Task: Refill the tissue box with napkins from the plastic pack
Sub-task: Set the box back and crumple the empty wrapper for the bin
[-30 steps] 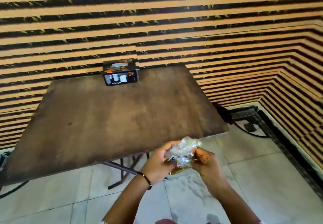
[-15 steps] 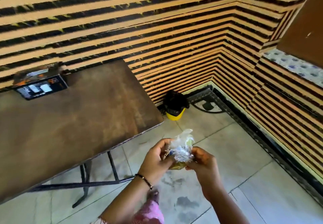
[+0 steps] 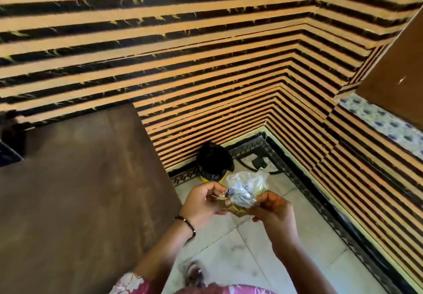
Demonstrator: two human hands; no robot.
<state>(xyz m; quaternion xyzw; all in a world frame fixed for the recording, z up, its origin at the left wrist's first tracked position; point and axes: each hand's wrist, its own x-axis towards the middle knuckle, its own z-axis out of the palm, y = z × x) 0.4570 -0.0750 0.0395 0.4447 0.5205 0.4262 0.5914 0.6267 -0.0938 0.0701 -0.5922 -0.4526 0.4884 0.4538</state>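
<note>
A crumpled clear plastic pack (image 3: 246, 189) hangs between my two hands above the tiled floor, to the right of the brown table (image 3: 75, 190). My left hand (image 3: 202, 202) pinches its left end and my right hand (image 3: 273, 206) grips its right side. The pack looks squashed; I cannot see napkins in it. Only a dark corner of the tissue box (image 3: 10, 143) shows at the far left edge, on the table by the wall.
A small yellow bin lined with a black bag (image 3: 214, 164) stands on the floor against the striped wall, just beyond my hands. A brown wooden panel (image 3: 398, 69) juts in at the upper right. My foot (image 3: 194, 275) shows on the floor below.
My view has swung to the right, so the table and tissue box slid to the left edge and the bin came near the middle. Both hands keep hold of the plastic pack.
</note>
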